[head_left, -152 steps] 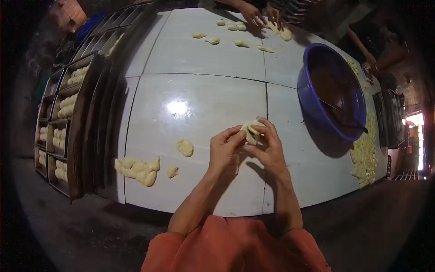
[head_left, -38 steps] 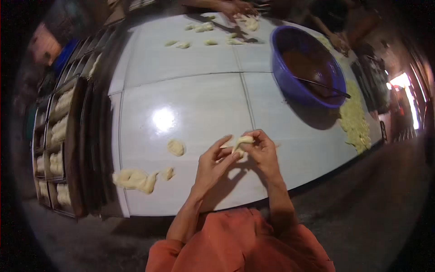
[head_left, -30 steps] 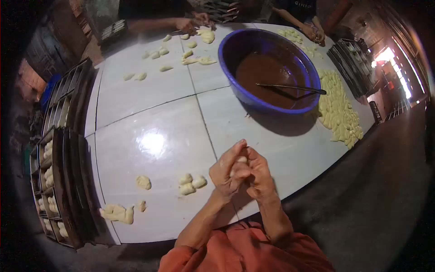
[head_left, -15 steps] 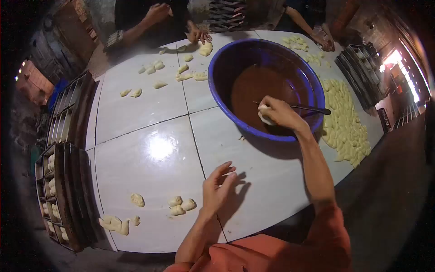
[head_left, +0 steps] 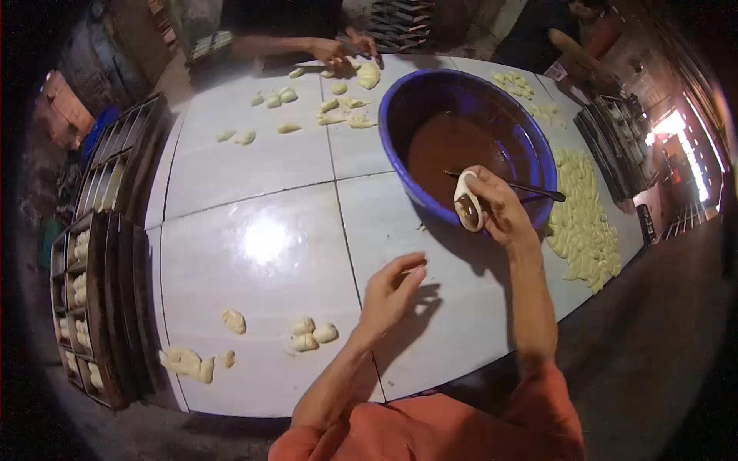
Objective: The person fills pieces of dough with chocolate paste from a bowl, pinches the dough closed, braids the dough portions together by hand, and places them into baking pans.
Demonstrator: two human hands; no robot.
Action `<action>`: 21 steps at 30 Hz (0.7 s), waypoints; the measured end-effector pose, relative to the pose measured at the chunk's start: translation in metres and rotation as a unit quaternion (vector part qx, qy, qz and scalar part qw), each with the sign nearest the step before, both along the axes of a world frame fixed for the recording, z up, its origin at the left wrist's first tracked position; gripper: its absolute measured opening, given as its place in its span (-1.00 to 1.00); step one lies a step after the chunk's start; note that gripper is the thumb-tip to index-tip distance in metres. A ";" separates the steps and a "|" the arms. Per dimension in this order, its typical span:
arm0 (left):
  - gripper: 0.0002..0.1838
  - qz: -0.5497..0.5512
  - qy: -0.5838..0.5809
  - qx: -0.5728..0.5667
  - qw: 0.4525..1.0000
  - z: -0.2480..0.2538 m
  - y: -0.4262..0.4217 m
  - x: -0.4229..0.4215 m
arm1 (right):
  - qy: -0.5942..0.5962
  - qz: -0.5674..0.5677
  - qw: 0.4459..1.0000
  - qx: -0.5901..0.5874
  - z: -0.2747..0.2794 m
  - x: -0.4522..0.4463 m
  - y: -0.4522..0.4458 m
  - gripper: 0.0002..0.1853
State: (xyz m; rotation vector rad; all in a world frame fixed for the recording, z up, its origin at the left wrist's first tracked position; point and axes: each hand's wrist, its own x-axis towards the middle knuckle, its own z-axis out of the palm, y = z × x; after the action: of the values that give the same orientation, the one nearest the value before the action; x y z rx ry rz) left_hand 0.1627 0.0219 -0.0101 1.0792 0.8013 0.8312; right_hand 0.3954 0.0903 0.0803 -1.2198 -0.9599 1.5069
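My right hand (head_left: 498,206) grips a flat piece of dough (head_left: 466,201) at the near rim of a blue tub (head_left: 430,206). A dab of brown filling shows on the dough, which is partly folded. Thick brown paste (head_left: 438,154) lies in the tub, and a spoon (head_left: 544,190) rests across its right side with the handle over the rim. Lower and to the left, my left hand (head_left: 393,296) hovers over the white table with thumb and fingers apart, holding nothing. Several rounded dough pieces (head_left: 307,332) sit left of that wrist.
Many small pale dough pieces (head_left: 578,219) cover the table's right side. Flat dough (head_left: 188,363) lies near the left front corner. Stacked trays (head_left: 88,307) stand along the left edge, with more trays (head_left: 615,142) at right. A co-worker's hands (head_left: 338,55) handle dough at the far edge.
My right hand has come up from inside the tub to its near rim, turning the dough so the brown filling shows. My left hand has shifted slightly up and right.
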 end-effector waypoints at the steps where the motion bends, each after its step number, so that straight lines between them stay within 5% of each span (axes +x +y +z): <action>1: -0.54 0.006 -0.001 -0.003 1.000 0.007 0.001 0.004 | 0.046 -0.029 0.998 0.025 -0.002 -0.011 -0.008 -0.84; 4: -0.39 0.009 -0.181 -0.080 0.980 0.026 0.001 0.007 | 0.129 -0.060 0.989 0.040 -0.013 -0.053 -0.035 -0.81; 8: -0.51 0.045 -0.206 -0.154 0.965 0.013 -0.006 -0.026 | 0.178 -0.036 0.983 0.022 -0.045 -0.096 -0.067 -0.79; 12: -0.65 0.168 -0.113 -0.158 0.967 -0.007 -0.014 -0.081 | 0.059 -0.006 0.996 0.066 -0.063 -0.140 -0.094 -0.58; 14: -0.64 0.196 -0.102 -0.154 0.963 -0.010 -0.019 -0.097 | -0.206 -0.014 0.963 0.175 -0.069 -0.176 -0.104 -0.39; 15: -0.65 0.205 -0.098 -0.124 0.966 -0.012 -0.022 -0.103 | -0.292 -0.042 0.924 0.243 -0.072 -0.191 -0.106 -0.44; 19: -0.65 0.264 -0.013 -0.002 0.964 -0.013 -0.031 -0.118 | -0.337 -0.124 0.885 0.296 -0.100 -0.228 -0.106 -0.74; 20: -0.64 0.299 0.026 0.074 0.951 -0.015 -0.031 -0.122 | -0.334 -0.120 0.887 0.297 -0.103 -0.232 -0.104 -0.74; 21: -0.65 0.298 0.016 0.021 0.954 -0.011 -0.029 -0.127 | -0.281 -0.103 0.921 0.249 -0.104 -0.236 -0.102 -0.77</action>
State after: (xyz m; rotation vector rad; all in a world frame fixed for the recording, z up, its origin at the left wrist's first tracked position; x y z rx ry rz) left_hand 0.0353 -0.0074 -0.0213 0.8945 1.1662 1.3428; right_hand 0.1595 -0.0115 -0.0234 -1.3363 -1.4314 0.6746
